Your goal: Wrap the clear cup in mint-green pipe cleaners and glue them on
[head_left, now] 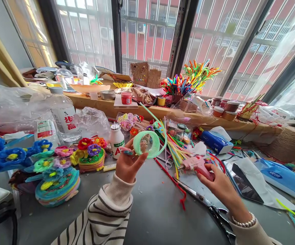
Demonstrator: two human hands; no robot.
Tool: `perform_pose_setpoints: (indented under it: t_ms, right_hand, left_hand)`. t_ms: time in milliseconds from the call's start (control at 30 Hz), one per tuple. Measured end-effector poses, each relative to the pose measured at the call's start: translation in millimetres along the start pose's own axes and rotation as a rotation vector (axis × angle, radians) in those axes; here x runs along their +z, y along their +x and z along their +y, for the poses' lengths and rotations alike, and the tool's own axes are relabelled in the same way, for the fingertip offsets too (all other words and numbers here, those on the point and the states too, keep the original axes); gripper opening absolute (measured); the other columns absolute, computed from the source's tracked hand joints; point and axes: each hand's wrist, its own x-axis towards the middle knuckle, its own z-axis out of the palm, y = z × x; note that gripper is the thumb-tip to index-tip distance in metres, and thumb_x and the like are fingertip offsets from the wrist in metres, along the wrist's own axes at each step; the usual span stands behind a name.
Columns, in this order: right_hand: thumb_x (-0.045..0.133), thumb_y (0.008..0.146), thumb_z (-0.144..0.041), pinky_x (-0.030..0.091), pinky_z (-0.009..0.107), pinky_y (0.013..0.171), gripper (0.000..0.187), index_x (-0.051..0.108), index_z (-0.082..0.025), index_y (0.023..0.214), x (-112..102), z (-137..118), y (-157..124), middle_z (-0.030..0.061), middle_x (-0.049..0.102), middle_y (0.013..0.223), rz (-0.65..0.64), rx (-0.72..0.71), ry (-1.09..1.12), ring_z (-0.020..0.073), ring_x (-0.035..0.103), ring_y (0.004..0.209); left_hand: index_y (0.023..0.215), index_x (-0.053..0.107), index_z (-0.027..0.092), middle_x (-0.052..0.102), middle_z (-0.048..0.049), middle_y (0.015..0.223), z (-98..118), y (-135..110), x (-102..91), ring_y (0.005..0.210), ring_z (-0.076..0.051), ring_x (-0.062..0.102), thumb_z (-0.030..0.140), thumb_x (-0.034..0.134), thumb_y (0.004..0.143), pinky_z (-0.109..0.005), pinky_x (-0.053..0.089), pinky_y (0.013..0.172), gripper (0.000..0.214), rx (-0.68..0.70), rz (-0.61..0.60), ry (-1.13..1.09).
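Observation:
My left hand holds up a ring of mint-green pipe cleaner, wound in a coil. One loose end of it arcs upward and back toward the ledge. Through the middle of the ring something clear shows, which I cannot make out. My right hand is closed around a pink hot glue gun, its nozzle pointing left toward the ring but apart from it. Below the glue gun, long black-handled tweezers or scissors lie on the table, with a red pipe cleaner beside them.
Pipe-cleaner flower pots stand at left, near a white bottle and a large plastic bottle. Small scissors and loose pipe cleaners lie mid-table. Tissue packs, a tablet and a twine spool are at right.

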Motion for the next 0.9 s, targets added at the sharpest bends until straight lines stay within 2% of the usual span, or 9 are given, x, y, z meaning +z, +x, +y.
perform_pose_setpoints:
  t_ms: [167,300,400,467,533,600,667,767,900]
  right_hand:
    - [0.055,0.068,-0.050,0.048,0.032,0.062,0.048,0.042,-0.017,0.101,-9,-38,5,0.0095,0.058,0.090,0.301,-0.097,0.494,0.0196,0.057,0.072]
    - [0.060,0.066,-0.044,0.048,0.033,0.063,0.046,0.043,-0.018,0.100,-5,-74,14,0.0091,0.057,0.088,0.485,-0.225,0.420,0.0186,0.055,0.070]
    - [0.063,0.063,-0.041,0.047,0.032,0.057,0.046,0.045,-0.017,0.099,-3,-84,21,0.0075,0.057,0.085,0.667,-0.279,0.374,0.0174,0.054,0.065]
    - [0.065,0.060,-0.040,0.047,0.030,0.054,0.046,0.047,-0.017,0.095,-5,-82,24,0.0052,0.057,0.080,0.758,-0.298,0.385,0.0163,0.054,0.062]
    - [0.067,0.058,-0.038,0.045,0.028,0.050,0.044,0.050,-0.016,0.092,-10,-77,25,0.0030,0.057,0.075,0.814,-0.298,0.416,0.0142,0.052,0.057]
    - [0.066,0.060,-0.038,0.043,0.026,0.047,0.040,0.052,-0.015,0.090,-15,-73,25,0.0019,0.056,0.071,0.843,-0.287,0.455,0.0122,0.050,0.053]
    - [0.066,0.060,-0.038,0.041,0.024,0.044,0.041,0.052,-0.015,0.090,-19,-70,24,0.0021,0.056,0.070,0.875,-0.293,0.453,0.0111,0.048,0.051]
    - [0.068,0.057,-0.041,0.040,0.024,0.042,0.048,0.051,-0.014,0.093,-18,-72,20,0.0038,0.057,0.071,0.898,-0.348,0.335,0.0114,0.048,0.049]
    - [0.067,0.057,-0.043,0.043,0.025,0.043,0.048,0.051,-0.014,0.092,-13,-77,15,0.0044,0.059,0.069,0.925,-0.409,0.157,0.0124,0.050,0.049]
  left_hand:
    - [0.104,0.054,0.017,0.057,-0.0067,0.111,-4,-6,2.3,0.094,-0.021,0.057,0.017,0.076,0.048,-0.023,0.050,0.075,0.060,0.108,0.016,0.156]
    - [0.106,0.053,0.014,0.061,-0.0071,0.102,-6,-8,1.8,0.086,-0.020,0.060,0.023,0.075,0.052,-0.025,0.051,0.074,0.059,0.056,0.001,0.109]
    - [0.106,0.054,0.012,0.065,-0.0075,0.096,-5,-5,-2.2,0.082,-0.020,0.062,0.027,0.075,0.052,-0.026,0.050,0.074,0.059,-0.001,-0.032,0.051]
    - [0.109,0.053,0.010,0.067,-0.0080,0.089,-4,0,-6.5,0.080,-0.021,0.064,0.032,0.073,0.055,-0.027,0.051,0.071,0.062,-0.150,-0.057,-0.044]
    - [0.116,0.048,0.009,0.069,-0.0080,0.084,-3,7,-11.0,0.077,-0.021,0.065,0.036,0.069,0.061,-0.027,0.053,0.066,0.064,-0.410,-0.065,-0.194]
    - [0.125,0.038,0.010,0.070,-0.0068,0.081,-1,13,-14.2,0.073,-0.019,0.066,0.036,0.057,0.073,-0.026,0.053,0.064,0.061,-0.675,-0.059,-0.376]
    - [0.131,0.029,0.010,0.070,-0.0074,0.077,0,17,-15.2,0.069,-0.017,0.066,0.037,0.041,0.083,-0.024,0.054,0.062,0.056,-0.828,-0.053,-0.511]
    - [0.133,0.023,0.007,0.070,-0.0094,0.074,-1,18,-14.1,0.067,-0.017,0.067,0.039,0.029,0.087,-0.022,0.054,0.059,0.057,-0.892,-0.074,-0.603]
    - [0.134,0.019,0.011,0.071,-0.0075,0.076,-4,16,-14.1,0.069,-0.018,0.067,0.035,0.035,0.086,-0.024,0.055,0.059,0.056,-0.843,-0.081,-0.570]
